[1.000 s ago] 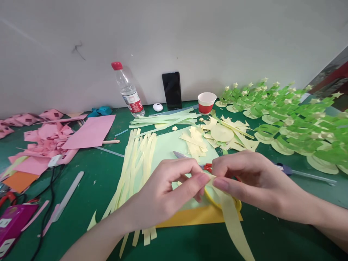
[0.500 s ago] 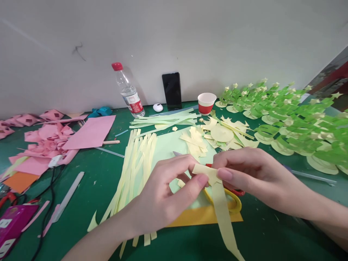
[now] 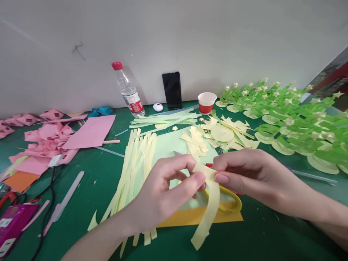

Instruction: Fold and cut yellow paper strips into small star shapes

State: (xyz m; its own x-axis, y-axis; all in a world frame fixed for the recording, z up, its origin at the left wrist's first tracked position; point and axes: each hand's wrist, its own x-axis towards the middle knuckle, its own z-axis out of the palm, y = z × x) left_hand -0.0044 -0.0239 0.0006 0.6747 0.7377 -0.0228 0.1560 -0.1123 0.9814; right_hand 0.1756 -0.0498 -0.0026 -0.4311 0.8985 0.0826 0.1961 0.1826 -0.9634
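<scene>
Two bare hands under my head view, both occupied, close together above the near middle of the table (image 3: 258, 239). Left hand (image 3: 165, 192): thumb and fingertips pinched on the pale yellow paper strip (image 3: 213, 203), near its upper end. Right hand (image 3: 252, 177): thumb and forefinger pinched on the same strip at the bend, just to the right of the left thumb. Its other fingers are curled; I can't tell what, if anything, they touch.

Strip position: short end pointing far and left between the hands, long tail curving down toward the near side, over the yellow-orange sheet (image 3: 179, 220). Scissors (image 3: 238, 203) lie below the hands, partly hidden, on the pale green sheet (image 3: 165, 148).

Progress, my reading: early on this strip. Bent at the top only, with most of its length unfolded; how tight the bend is, I can't make out from here. Loose yellow strips (image 3: 130, 166) lie flat to the left, apparently unworked. Far right, rows of green paper pieces with star tips (image 3: 293, 116) stand, seemingly finished. Cut scraps (image 3: 221, 133) heaped near them suggest plenty of cutting done.
</scene>
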